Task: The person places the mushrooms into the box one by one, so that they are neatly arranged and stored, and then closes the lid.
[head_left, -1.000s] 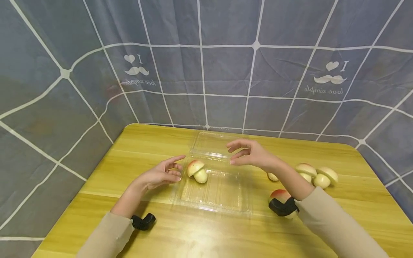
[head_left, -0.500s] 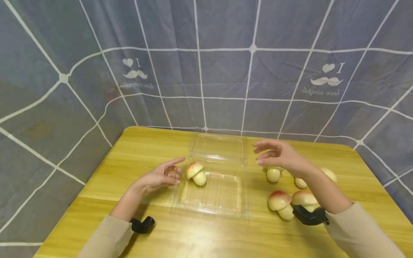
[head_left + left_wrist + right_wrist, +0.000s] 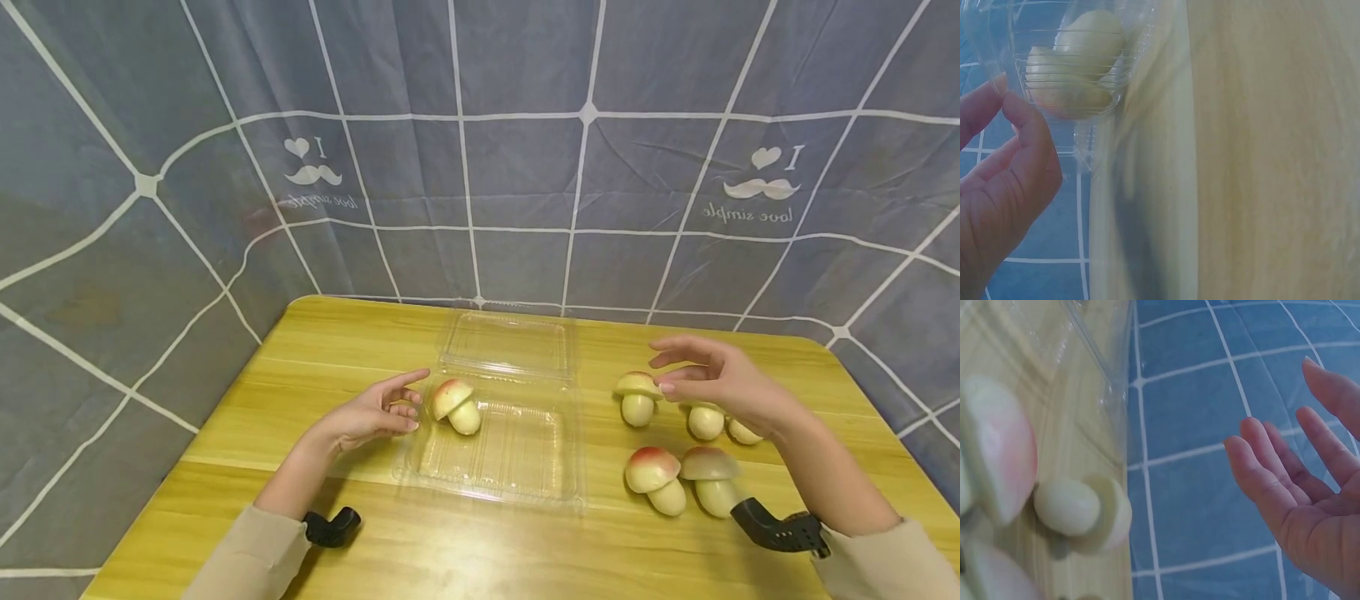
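A clear plastic container (image 3: 525, 492) lies with its lid (image 3: 506, 340) folded back, and a mushroom-shaped piece (image 3: 457, 406) with a reddish cap rests in its left part. Beside the container's left edge is the left hand (image 3: 363, 417), fingers loosely bent; whether the fingertips touch the plastic is unclear. The right hand (image 3: 731, 379) hovers empty near the back mushroom pieces, fingers apart, its thumb tip over the cap edge of one piece (image 3: 637, 400). In the right wrist view, the hand (image 3: 1310, 494) has nothing between its fingers.
Several mushroom pieces lie right of the container, including two in the front row (image 3: 656, 479) (image 3: 712, 481) and others partly behind the right hand. A grey curtain (image 3: 525, 167) with white lines stands behind the wooden table (image 3: 465, 550).
The right hand has moved right, from above the container to over the mushroom pieces, uncovering the front ones. The left hand has stayed nearly still beside the container.
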{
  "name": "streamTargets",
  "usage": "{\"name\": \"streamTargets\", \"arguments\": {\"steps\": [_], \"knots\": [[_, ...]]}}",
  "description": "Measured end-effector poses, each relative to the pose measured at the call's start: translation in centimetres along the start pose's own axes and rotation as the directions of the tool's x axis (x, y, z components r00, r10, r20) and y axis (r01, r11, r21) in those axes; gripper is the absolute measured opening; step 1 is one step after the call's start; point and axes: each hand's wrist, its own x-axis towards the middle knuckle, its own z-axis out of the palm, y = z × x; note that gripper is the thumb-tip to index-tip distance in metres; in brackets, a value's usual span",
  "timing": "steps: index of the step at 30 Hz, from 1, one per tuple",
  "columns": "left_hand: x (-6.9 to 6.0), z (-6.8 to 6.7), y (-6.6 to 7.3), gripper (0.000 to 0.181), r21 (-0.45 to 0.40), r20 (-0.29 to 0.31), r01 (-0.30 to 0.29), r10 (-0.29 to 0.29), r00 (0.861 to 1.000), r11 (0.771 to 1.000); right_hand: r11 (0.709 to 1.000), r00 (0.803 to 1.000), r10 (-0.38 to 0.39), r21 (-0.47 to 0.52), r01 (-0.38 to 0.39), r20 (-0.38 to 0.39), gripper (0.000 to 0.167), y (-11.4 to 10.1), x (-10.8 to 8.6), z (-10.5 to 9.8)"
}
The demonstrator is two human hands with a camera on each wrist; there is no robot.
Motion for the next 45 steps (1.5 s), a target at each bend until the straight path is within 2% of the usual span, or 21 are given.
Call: {"name": "streamTargets", "arguments": {"steps": [8,15,19,23,31,38,45], "knots": [[0.0,-0.1,-0.3,0.086,0.007,0.006,-0.002,0.002,1.0,1.0,0.999,1.0,0.013,-0.043,-0.014,-0.026,0.049,1.6,-2.8,-2.2],[0.0,0.0,-0.3,0.086,-0.017,0.014,0.013,-0.013,1.0,1.0,0.997,0.999,0.004,0.077,-0.006,0.032,0.054,3.9,-5.3,-3.8],[-0.1,-0.2,-0.7,0.087,-0.017,0.041,-0.014,0.014,0.999,1.0,0.997,0.999,0.018,0.077,-0.022,0.044,0.052,5.0,-6.7,-4.2],[-0.1,-0.5,-1.0,0.087,-0.007,0.07,-0.041,0.041,0.997,0.999,0.997,0.997,0.06,0.035,-0.062,0.051,0.051,6.1,-8.0,-4.4],[-0.1,0.0,-0.3,0.087,-0.018,0.011,0.02,-0.019,1.0,1.0,0.996,0.995,0.085,-0.025,-0.084,0.052,0.053,8.2,-9.6,-5.0],[-0.2,0.1,-0.3,0.086,-0.02,0.01,0.022,-0.021,1.0,1.0,0.992,0.99,0.091,0.072,-0.099,0.11,0.053,9.6,-10.7,-4.8],[-0.1,-0.1,-0.4,0.085,-0.004,0.018,0.014,-0.014,1.0,1.0,0.981,0.988,0.08,0.164,-0.102,0.134,0.055,10.9,-11.5,-4.2]]}}
